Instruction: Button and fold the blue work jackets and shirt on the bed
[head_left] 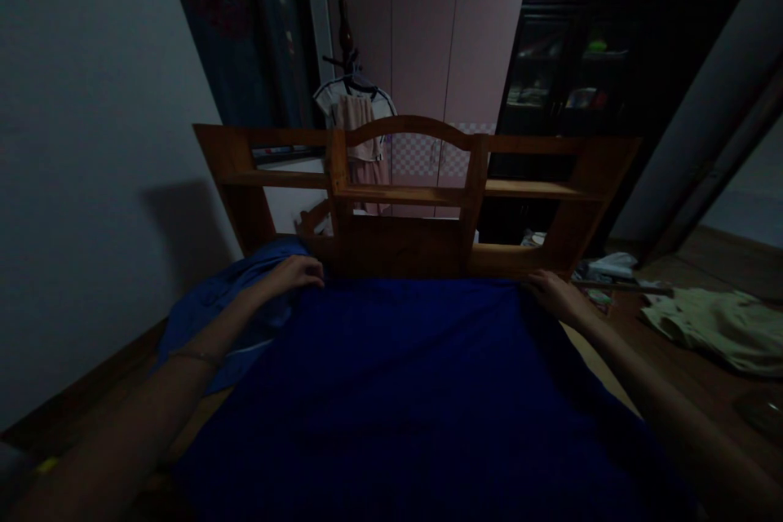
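A wide dark-blue cloth [416,375] stretches out in front of me, its far edge drawn nearly straight between my two hands. My left hand [298,271] has its fingers closed on the far left corner of the cloth. At the far right corner my right hand [554,291] grips the same edge, fingers curled over it. Beside and under my left forearm lies a bunched lighter-blue cloth [245,294]. Behind the far edge stands a wooden headboard [404,194] with open shelves. The fingertips of both hands are dim and partly hidden.
Beyond the headboard are a pink wardrobe [422,49], a dark glass-door cabinet [612,81] and hanging clothes [360,118]. A pale cloth [722,330] lies on the floor at right. A white wall [91,139] borders the left side.
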`<move>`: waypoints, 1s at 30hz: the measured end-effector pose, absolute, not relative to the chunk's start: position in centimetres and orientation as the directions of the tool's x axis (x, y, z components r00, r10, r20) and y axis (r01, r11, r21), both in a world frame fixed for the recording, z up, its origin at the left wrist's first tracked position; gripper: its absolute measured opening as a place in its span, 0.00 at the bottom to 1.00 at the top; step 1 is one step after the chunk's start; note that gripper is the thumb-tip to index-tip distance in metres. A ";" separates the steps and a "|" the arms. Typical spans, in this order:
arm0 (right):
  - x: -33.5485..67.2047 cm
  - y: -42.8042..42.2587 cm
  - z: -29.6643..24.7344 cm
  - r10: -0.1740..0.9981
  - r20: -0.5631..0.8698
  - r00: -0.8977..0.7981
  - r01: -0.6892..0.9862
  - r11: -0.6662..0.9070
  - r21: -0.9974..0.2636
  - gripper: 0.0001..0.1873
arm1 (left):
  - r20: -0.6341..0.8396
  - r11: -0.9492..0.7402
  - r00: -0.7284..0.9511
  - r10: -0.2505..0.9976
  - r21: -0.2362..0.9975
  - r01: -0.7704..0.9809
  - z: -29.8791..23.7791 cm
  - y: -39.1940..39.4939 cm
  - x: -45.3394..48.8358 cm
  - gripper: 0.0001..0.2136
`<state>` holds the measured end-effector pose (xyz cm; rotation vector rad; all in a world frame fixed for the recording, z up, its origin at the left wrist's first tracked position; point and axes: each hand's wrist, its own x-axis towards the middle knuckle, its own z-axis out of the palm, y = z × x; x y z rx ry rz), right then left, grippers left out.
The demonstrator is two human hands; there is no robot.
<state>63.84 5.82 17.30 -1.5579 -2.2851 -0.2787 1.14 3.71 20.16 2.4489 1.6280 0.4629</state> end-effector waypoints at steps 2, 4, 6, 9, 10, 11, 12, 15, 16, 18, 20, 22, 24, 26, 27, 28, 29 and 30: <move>63.3 5.7 18.1 0.838 0.436 -0.330 0.937 0.347 0.041 0.18 | 0.226 -0.376 0.320 0.920 0.280 0.883 20.8 4.0 1.0 0.14; 62.5 5.6 18.7 0.833 0.441 -0.335 0.942 0.311 0.128 0.17 | 0.295 -0.345 0.273 0.916 0.226 0.911 21.2 4.0 1.5 0.13; 61.4 5.5 18.8 0.841 0.419 -0.343 0.936 0.267 0.230 0.16 | 0.361 -0.262 0.200 0.911 0.133 0.956 21.0 3.8 2.6 0.11; 59.1 5.3 18.2 0.844 0.395 -0.363 0.914 0.239 0.328 0.15 | 0.453 -0.118 0.095 0.886 0.021 0.993 19.6 3.0 5.5 0.07; 58.2 5.1 17.9 0.839 0.398 -0.372 0.909 0.243 0.338 0.16 | 0.476 -0.095 0.079 0.876 0.008 0.995 19.1 2.7 6.8 0.09; 57.2 4.6 17.7 0.832 0.403 -0.381 0.906 0.249 0.343 0.16 | 0.494 -0.088 0.075 0.866 0.004 0.996 18.6 2.4 8.3 0.11; 56.0 4.0 17.7 0.822 0.414 -0.391 0.903 0.255 0.346 0.17 | 0.505 -0.093 0.081 0.859 0.000 0.996 18.1 2.0 10.0 0.14; 51.8 -0.2 18.2 0.760 0.500 -0.416 0.907 0.305 0.290 0.22 | 0.533 -0.189 0.173 0.828 -0.026 0.982 17.3 0.7 15.9 0.19; 50.3 -2.3 18.5 0.725 0.546 -0.419 0.908 0.343 0.242 0.21 | 0.554 -0.287 0.256 0.792 -0.031 0.957 17.1 0.2 18.0 0.19; 47.6 -7.5 18.7 0.676 0.573 -0.464 0.874 0.455 0.171 0.23 | 0.548 -0.500 0.444 0.709 -0.053 0.864 16.4 -0.9 22.0 0.20; 45.7 -12.9 17.9 0.640 0.520 -0.566 0.799 0.581 0.156 0.28 | 0.471 -0.653 0.597 0.649 -0.058 0.755 15.2 -1.6 25.1 0.21; 44.9 -17.1 15.9 0.570 0.459 -0.682 0.703 0.683 0.196 0.35 | 0.391 -0.701 0.650 0.652 -0.016 0.713 13.6 -1.4 26.7 0.23; 44.8 -19.6 13.1 0.483 0.497 -0.721 0.659 0.698 0.279 0.36 | 0.320 -0.658 0.611 0.724 0.053 0.751 12.1 -0.2 26.9 0.25; 45.2 -20.6 10.5 0.465 0.565 -0.682 0.703 0.628 0.332 0.32 | 0.264 -0.559 0.518 0.814 0.110 0.822 11.3 1.5 26.3 0.28; 45.4 -20.7 9.5 0.458 0.585 -0.669 0.717 0.604 0.348 0.30 | 0.248 -0.512 0.472 0.846 0.128 0.850 11.1 2.5 25.9 0.29; 45.6 -20.7 8.8 0.457 0.597 -0.660 0.728 0.587 0.354 0.29 | 0.242 -0.482 0.443 0.863 0.137 0.865 11.2 3.4 25.4 0.30; 45.7 -20.7 8.3 0.454 0.603 -0.656 0.731 0.581 0.357 0.28 | 0.239 -0.465 0.425 0.873 0.144 0.874 11.4 4.1 25.1 0.30; 45.8 -20.6 7.9 0.452 0.609 -0.652 0.734 0.578 0.357 0.28 | 0.238 -0.455 0.415 0.878 0.148 0.878 11.7 4.8 24.8 0.30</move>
